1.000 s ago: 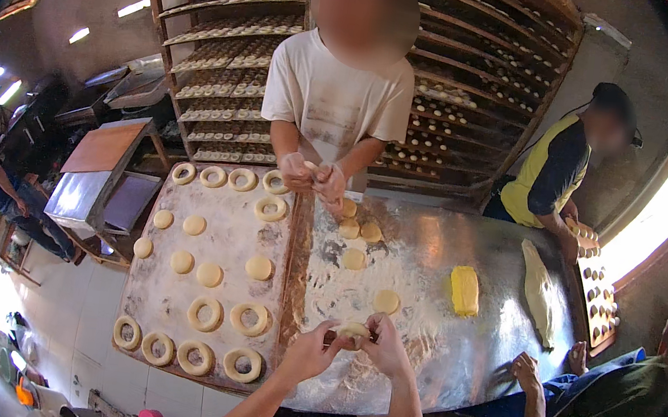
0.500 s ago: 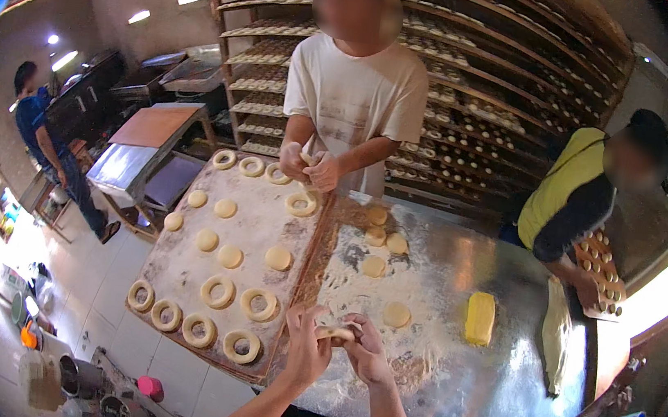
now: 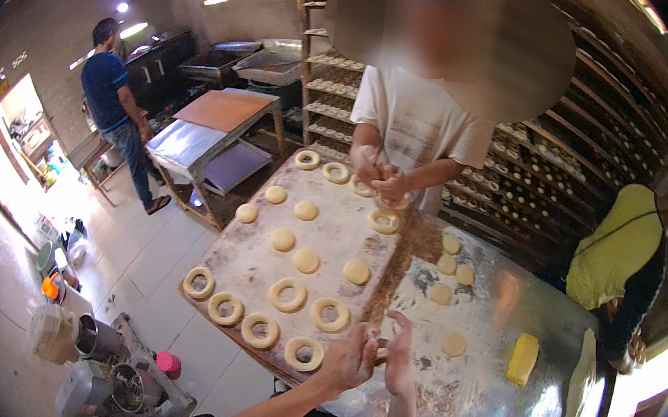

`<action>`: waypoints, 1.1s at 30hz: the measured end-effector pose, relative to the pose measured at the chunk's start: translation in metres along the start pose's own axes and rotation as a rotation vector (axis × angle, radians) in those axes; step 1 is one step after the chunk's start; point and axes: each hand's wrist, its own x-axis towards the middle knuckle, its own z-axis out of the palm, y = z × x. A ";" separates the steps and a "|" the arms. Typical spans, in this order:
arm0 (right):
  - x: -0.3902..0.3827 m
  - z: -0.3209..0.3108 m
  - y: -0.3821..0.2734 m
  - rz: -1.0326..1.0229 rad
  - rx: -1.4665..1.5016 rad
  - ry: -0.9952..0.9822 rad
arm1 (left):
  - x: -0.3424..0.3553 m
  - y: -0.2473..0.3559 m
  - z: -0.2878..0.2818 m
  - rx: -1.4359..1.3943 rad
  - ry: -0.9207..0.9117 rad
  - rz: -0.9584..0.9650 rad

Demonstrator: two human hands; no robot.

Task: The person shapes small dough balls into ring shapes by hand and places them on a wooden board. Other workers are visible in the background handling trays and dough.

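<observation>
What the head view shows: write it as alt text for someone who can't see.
A person's left hand and right hand close together above a floured metal table; anything between them is hard to make out. To the left, a board holds dough rings and dough discs. Opposite, a co-worker in white stands before loaded shelves.

Right of the person's hands [image 3: 399, 364], the counter [image 3: 459, 412] offers an open lane of bare metal along its near edge, below the yellow block [image 3: 523, 359]. Ahead, a dough disc [image 3: 454, 344] lies low in the flour, with passing room on either side. Leftward, dough rings [image 3: 319, 353] crowd the near edge of the board [image 3: 340, 227]; a co-worker's hands [image 3: 390, 185] obstruct its far right corner.
</observation>
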 end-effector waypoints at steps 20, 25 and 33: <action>0.104 0.198 0.051 -0.050 0.260 -0.178 | 0.069 -0.097 -0.204 -0.008 -0.168 -0.067; 0.123 0.215 0.062 0.008 0.278 -0.109 | 0.082 -0.110 -0.215 -0.081 -0.090 -0.049; 0.140 0.205 0.074 0.225 0.272 -0.123 | 0.103 -0.115 -0.241 -0.055 -0.165 -0.239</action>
